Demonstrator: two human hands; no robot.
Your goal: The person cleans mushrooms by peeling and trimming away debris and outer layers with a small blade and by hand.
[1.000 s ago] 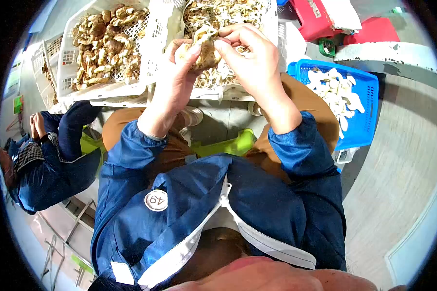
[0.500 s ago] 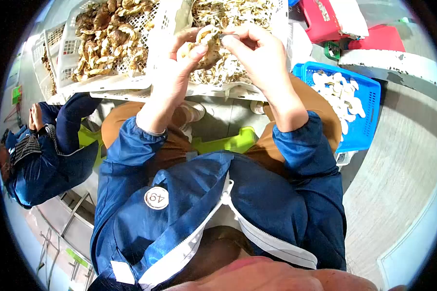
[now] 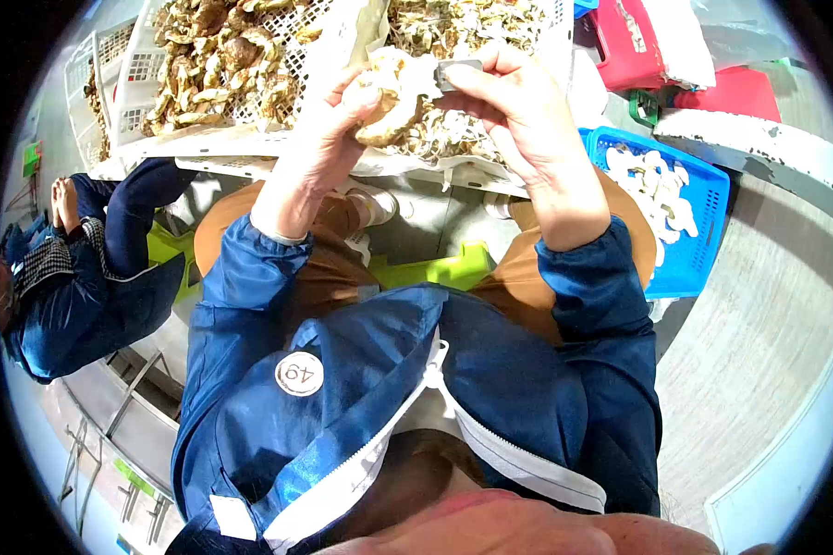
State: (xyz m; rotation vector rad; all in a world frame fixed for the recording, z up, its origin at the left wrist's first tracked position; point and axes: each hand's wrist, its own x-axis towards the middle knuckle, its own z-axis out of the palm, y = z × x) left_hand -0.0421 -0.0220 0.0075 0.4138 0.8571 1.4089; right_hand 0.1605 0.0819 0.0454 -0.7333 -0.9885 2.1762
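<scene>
My left hand (image 3: 319, 139) is closed around a pale mushroom (image 3: 391, 106) with a yellowish-brown surface. Between the thumb and fingers of my right hand (image 3: 520, 106) is a small flat metal blade (image 3: 457, 72), its edge close beside the mushroom. Both hands are raised over a white crate (image 3: 416, 168) of pale trimmings (image 3: 472, 129). To the left, a white perforated basket (image 3: 148, 67) holds several whole brown mushrooms (image 3: 218, 83).
A blue basket (image 3: 708, 217) with white mushroom pieces (image 3: 652, 190) stands by my right knee. Red containers (image 3: 629, 42) are at the upper right. A green stool (image 3: 444, 268) shows between my legs. At the left sits another person (image 3: 93, 296) in blue, hands together.
The mushroom has turned in my left hand and shows a paler side. My right hand has shifted slightly right, and the blade shows more clearly. The view has moved a little.
</scene>
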